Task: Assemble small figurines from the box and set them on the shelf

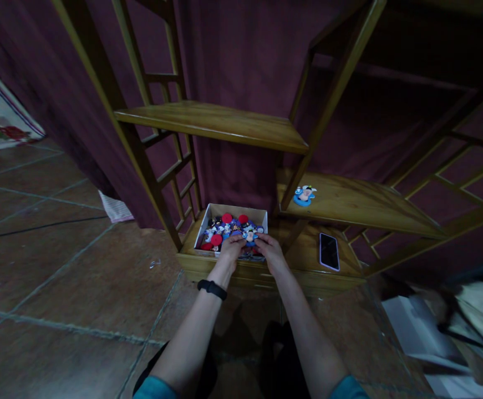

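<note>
Left hand (230, 246) and right hand (268, 246): pinching one small blue figure (249, 236) together over cardboard box (262, 213) of figures, lowest wooden shelf (303, 260).

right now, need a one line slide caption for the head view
Both hands, left hand and right hand, reach into a box of small figurines on a wooden shelf, phone nearby.

A wooden shelf unit (224, 124) is showing a smooth, lightly glossy varnish. A matt white cardboard box (208, 219) is holding shiny, plastic-looking figures (233, 228). A glossy black phone (329, 251) is lying on the wood. Matt maroon cloth (245, 66) is hanging behind; the floor tiles (58, 266) are looking dull and rough.
</note>
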The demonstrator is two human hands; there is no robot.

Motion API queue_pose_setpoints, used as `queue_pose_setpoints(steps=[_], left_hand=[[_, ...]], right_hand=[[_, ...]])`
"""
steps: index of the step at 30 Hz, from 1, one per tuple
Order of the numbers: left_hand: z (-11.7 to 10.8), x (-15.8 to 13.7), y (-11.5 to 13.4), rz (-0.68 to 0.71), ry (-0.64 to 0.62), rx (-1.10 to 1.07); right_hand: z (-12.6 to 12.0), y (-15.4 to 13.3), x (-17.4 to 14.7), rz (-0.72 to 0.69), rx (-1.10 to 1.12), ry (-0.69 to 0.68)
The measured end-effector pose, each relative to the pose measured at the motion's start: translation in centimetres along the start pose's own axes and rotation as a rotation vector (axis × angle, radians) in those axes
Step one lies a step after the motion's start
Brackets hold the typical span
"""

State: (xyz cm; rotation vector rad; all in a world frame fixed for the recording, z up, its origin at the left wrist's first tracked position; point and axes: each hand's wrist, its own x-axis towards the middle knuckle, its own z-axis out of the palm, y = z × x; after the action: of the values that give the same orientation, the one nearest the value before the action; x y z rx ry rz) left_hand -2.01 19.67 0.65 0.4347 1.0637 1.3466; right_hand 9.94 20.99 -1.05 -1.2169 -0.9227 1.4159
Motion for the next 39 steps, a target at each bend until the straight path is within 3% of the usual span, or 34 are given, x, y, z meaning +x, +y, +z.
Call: queue_pose_setpoints(steps=[8, 20, 33, 39], left_hand=[[-0.5, 0.4, 0.1, -0.059, 0.023, -0.024], [-0.2, 0.1, -0.2, -0.019, -0.041, 0.029], [-0.2, 0.0, -0.5, 0.009, -0.028, 0.075], [0.0, -0.1, -0.3, 0.003, -0.001, 0.065]], right_hand=[[0.3, -0.3, -0.4, -0.016, 0.061, 0.015], [-0.4, 0.6, 0.7, -0.146, -0.173, -0.073], [-0.7, 0.2, 0.5, -0.115, -0.139, -0.051], [-0.9, 0.1, 0.9, -0.235, -0.264, -0.029]])
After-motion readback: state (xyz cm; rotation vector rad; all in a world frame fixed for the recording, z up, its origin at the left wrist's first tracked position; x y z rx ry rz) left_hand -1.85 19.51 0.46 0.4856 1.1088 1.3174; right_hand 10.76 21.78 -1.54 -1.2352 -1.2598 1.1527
